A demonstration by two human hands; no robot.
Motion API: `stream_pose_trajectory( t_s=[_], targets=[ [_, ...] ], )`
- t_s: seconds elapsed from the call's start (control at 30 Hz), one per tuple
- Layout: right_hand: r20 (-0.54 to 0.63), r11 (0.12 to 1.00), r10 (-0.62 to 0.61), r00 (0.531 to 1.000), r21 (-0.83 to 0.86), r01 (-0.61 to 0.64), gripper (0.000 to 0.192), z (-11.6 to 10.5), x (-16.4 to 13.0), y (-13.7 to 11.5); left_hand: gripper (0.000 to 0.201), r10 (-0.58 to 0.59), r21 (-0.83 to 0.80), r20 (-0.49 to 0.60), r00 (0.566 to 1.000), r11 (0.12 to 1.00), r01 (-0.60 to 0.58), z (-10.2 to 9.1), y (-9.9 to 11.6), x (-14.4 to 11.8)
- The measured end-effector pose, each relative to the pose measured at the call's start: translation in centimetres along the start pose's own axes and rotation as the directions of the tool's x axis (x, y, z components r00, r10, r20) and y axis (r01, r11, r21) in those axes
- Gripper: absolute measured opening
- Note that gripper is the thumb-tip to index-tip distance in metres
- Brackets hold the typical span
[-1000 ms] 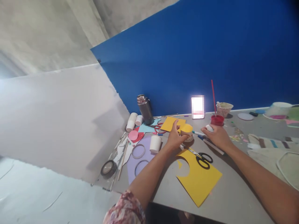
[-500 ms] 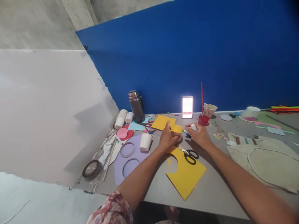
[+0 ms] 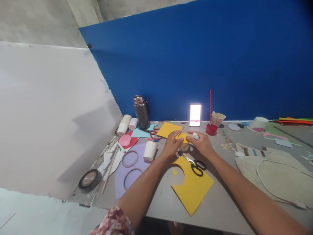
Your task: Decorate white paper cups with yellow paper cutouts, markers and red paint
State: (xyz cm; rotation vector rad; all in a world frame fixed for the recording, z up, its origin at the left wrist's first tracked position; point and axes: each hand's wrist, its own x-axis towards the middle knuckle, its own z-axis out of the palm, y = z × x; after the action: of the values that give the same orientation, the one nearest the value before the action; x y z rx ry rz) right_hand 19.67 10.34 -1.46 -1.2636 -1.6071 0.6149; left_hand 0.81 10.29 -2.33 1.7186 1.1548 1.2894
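My left hand (image 3: 171, 146) grips a paper cup with a yellow paper disc (image 3: 183, 137) on its top, standing on the grey table (image 3: 227, 202). My right hand (image 3: 201, 143) is right beside the cup, fingers closed around a small white glue stick (image 3: 196, 136). Just in front of both hands lie black-handled scissors (image 3: 195, 164) on a yellow sheet (image 3: 193, 187) with a round hole cut out.
A white cup (image 3: 150, 150), purple sheet with rings (image 3: 129, 166), tape roll (image 3: 89, 179), steel flask (image 3: 141, 112) and paper scraps crowd the left. A lit phone (image 3: 195, 114), red paint pot (image 3: 211, 129) and patterned cup stand at the blue wall. A cloth bag (image 3: 276, 174) lies right.
My right hand has moved left with the glue stick, from over the pens to right beside the yellow-topped cup. The left hand stays on the cup. The view shifted slightly.
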Motion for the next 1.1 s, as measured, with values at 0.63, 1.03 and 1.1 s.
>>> stream_pose_trajectory(
  t_s=[0.63, 1.03, 1.1],
  targets=[
    [0.090, 1.000, 0.014, 0.996, -0.020, -0.013, 0.046, 0.3, 0.1, 0.3, 0.032, -0.266, -0.294, -0.090, 0.960, 0.928, 0.229, -0.1, 0.2, 0.2],
    [0.102, 1.000, -0.003, 0.995, -0.019, 0.005, 0.042, 0.2, 0.1, 0.2, 0.042, -0.435, -0.333, -0.050, 0.899, 0.856, 0.395, 0.3, -0.6, 1.4],
    [0.105, 1.000, -0.004, 0.994, -0.022, 0.006, 0.042, 0.2, 0.1, 0.1, 0.043, -0.441, -0.334, -0.001, 0.897, 0.846, 0.415, 0.2, -0.6, 1.5]
  ],
)
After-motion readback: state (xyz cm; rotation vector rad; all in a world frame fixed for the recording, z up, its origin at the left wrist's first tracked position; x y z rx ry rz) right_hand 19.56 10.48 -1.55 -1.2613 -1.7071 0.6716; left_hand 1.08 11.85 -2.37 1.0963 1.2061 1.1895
